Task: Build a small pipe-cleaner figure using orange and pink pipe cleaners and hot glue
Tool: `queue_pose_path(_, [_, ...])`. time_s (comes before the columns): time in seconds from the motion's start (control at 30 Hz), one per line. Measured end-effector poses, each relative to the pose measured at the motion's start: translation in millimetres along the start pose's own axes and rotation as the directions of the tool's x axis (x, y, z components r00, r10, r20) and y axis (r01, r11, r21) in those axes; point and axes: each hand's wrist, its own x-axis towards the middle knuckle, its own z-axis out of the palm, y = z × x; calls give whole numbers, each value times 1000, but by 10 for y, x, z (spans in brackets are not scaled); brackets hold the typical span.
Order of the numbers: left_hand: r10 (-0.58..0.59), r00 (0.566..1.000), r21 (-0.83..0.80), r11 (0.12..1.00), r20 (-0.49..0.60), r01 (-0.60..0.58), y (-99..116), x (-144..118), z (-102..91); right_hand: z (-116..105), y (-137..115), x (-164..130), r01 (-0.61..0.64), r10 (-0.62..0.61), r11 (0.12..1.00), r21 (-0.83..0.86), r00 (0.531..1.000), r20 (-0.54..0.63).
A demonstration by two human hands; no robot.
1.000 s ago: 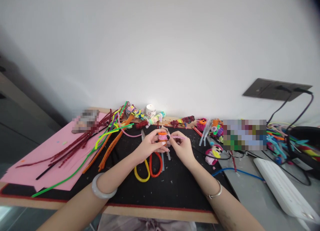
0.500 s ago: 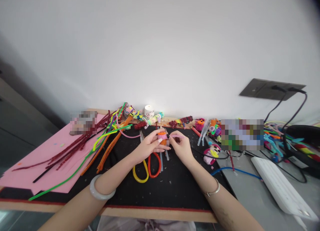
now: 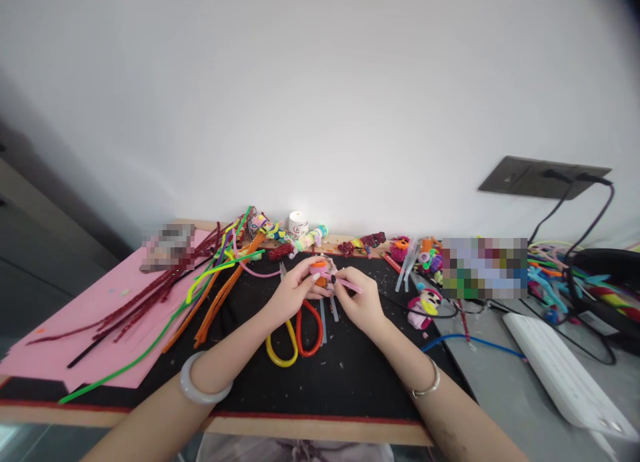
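We grasp a small orange figure point(image 3: 320, 275) in our left hand point(image 3: 295, 294); our right hand point(image 3: 361, 303) pinches a pink pipe cleaner point(image 3: 347, 285) against it, mostly unwound yet, we judge.

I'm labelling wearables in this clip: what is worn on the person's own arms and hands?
Both forearms are bare, with no sleeves in view. The left wrist carries a thick, smooth, pale grey-white bangle. The right wrist carries a thin silver-coloured bangle. The right hand shows a dark-painted fingernail; the left hand shows light nails.
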Motion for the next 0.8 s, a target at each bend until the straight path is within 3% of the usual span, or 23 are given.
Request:
queue_pose_path(0.23, [97, 993, 161, 983, -63, -85, -71, 13, -30, 16, 2, -34, 183, -167, 968, -173, 981, 100])
queue_pose_path(0.37, [140, 984, 240, 965, -113, -109, -71, -5, -21, 22, -41, -43, 184, -149, 964, -192, 971, 184])
queue_pose_path(0.53, [133, 975, 141, 984, -179, -109, -22, 15, -43, 1, -47, 6, 149, -118, 975, -163, 976, 185])
queue_pose_path(0.67, [66, 974, 43, 997, -216, -58, 0, 50, -82, -11, 21, 38, 17, 25, 942, -334, 992, 120])
queue_pose_path(0.8, [42, 972, -39, 998, -232, -52, -12, 62, -109, -18, 89, 33, -138, 231, 840, -525, 966, 114])
